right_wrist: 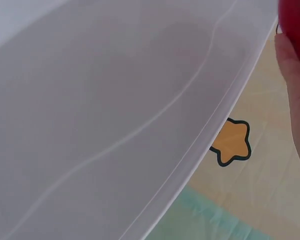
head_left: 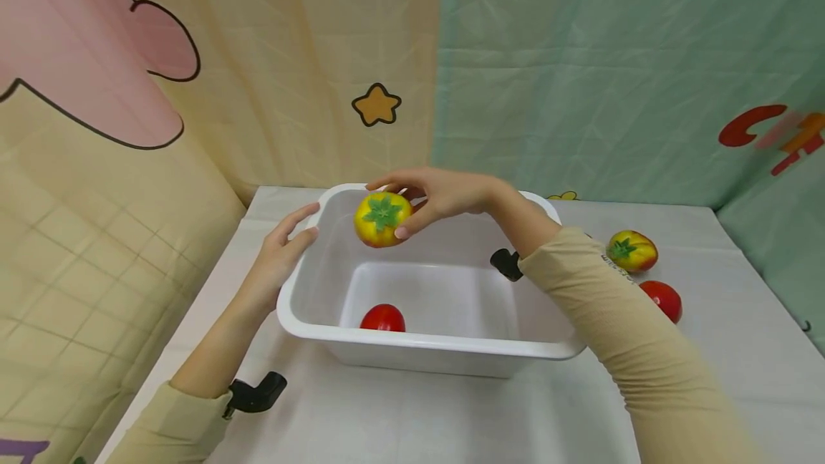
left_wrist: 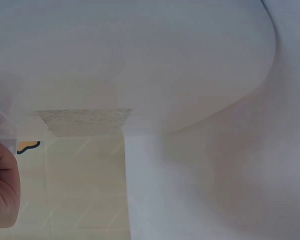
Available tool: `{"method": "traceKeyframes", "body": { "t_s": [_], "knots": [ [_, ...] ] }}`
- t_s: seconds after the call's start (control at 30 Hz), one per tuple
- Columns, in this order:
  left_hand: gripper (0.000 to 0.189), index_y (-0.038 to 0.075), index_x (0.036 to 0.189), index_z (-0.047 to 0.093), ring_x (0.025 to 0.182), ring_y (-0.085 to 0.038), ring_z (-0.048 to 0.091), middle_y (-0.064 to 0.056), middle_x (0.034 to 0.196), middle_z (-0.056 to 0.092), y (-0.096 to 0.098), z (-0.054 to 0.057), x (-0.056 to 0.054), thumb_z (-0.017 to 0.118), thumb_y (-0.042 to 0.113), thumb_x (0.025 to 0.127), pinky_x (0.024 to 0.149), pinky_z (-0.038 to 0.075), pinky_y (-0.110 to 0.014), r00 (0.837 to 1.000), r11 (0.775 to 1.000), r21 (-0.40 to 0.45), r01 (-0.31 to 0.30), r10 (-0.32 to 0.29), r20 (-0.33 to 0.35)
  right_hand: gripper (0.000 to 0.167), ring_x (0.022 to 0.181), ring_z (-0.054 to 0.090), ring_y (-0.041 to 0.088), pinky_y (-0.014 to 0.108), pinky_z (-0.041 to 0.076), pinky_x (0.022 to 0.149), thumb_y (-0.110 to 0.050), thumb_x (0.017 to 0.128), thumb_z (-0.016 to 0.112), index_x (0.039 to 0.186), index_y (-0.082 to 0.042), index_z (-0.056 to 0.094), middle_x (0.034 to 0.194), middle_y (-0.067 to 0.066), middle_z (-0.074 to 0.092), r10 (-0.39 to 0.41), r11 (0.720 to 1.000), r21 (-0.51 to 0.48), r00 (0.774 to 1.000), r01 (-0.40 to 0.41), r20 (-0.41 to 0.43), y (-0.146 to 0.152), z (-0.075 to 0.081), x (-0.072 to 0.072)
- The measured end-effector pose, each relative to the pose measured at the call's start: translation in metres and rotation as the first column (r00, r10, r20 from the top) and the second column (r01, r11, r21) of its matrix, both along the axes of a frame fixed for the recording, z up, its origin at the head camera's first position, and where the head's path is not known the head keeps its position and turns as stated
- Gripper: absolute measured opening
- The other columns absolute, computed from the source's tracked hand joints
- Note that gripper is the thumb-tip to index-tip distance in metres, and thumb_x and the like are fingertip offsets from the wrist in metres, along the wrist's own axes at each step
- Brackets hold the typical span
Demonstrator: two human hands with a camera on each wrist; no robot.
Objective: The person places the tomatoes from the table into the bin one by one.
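A white plastic tub (head_left: 438,341) stands on the table, and its left rim is gripped by my left hand (head_left: 278,258). Over the tub's back left part, my right hand (head_left: 445,195) holds a yellow toy fruit (head_left: 382,219) between thumb and fingers. Green star-shaped leaves on the fruit face the head camera. From the right wrist, the held fruit's red side (right_wrist: 296,27) shows at the upper right edge. Inside the tub, near its front wall, lies a round red toy fruit (head_left: 383,318), partly hidden by the front rim.
On the white-covered table (head_left: 728,321), right of the tub, lie a yellow-red fruit (head_left: 633,251) with green leaves and a red fruit (head_left: 662,299), partly behind my right sleeve. A printed curtain (head_left: 580,77) hangs along the table's back edge.
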State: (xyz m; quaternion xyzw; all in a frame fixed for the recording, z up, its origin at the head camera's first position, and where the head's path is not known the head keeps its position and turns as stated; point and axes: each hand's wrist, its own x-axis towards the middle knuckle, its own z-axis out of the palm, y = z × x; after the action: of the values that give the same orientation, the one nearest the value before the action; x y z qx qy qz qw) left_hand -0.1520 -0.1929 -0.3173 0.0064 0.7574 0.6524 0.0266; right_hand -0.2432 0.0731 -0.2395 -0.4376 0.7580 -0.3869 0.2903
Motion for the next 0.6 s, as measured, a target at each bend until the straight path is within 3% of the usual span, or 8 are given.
{"method": "traceKeyframes", "body": {
  "t_s": [0.27, 0.4, 0.6],
  "knots": [
    [0.049, 0.019, 0.144, 0.035, 0.084, -0.016, 0.062, -0.020, 0.115, 0.054, 0.002, -0.001, -0.001, 0.047, 0.025, 0.097, 0.066, 0.054, -0.032, 1.000, 1.000, -0.003, -0.004, 0.004, 0.006, 0.069, 0.125, 0.041, 0.022, 0.038, 0.037, 0.101, -0.019, 0.083, 0.071, 0.142, -0.017, 0.036, 0.138, 0.006, 0.042, -0.057, 0.998, -0.014, 0.998, 0.057, -0.021, 0.015, 0.014, -0.001],
    [0.049, 0.022, 0.144, 0.035, 0.083, -0.017, 0.063, -0.020, 0.114, 0.055, 0.002, 0.001, -0.003, 0.047, 0.026, 0.097, 0.066, 0.054, -0.033, 1.000, 1.000, -0.028, -0.009, 0.009, 0.007, 0.066, 0.123, 0.043, 0.017, 0.035, 0.039, 0.100, -0.019, 0.083, 0.071, 0.140, -0.019, 0.039, 0.135, 0.000, 0.044, -0.125, 0.992, -0.024, 0.990, 0.124, -0.058, 0.040, 0.030, 0.002],
    [0.049, 0.020, 0.145, 0.035, 0.084, -0.015, 0.063, -0.017, 0.112, 0.056, 0.004, 0.002, -0.006, 0.047, 0.025, 0.097, 0.067, 0.054, -0.033, 1.000, 1.000, -0.015, -0.001, 0.001, 0.005, 0.063, 0.123, 0.043, 0.017, 0.033, 0.041, 0.098, -0.013, 0.083, 0.070, 0.139, -0.017, 0.042, 0.137, 0.001, 0.043, -0.237, 0.971, -0.046, 0.966, 0.233, -0.099, 0.088, 0.047, 0.014]
  ]
}}
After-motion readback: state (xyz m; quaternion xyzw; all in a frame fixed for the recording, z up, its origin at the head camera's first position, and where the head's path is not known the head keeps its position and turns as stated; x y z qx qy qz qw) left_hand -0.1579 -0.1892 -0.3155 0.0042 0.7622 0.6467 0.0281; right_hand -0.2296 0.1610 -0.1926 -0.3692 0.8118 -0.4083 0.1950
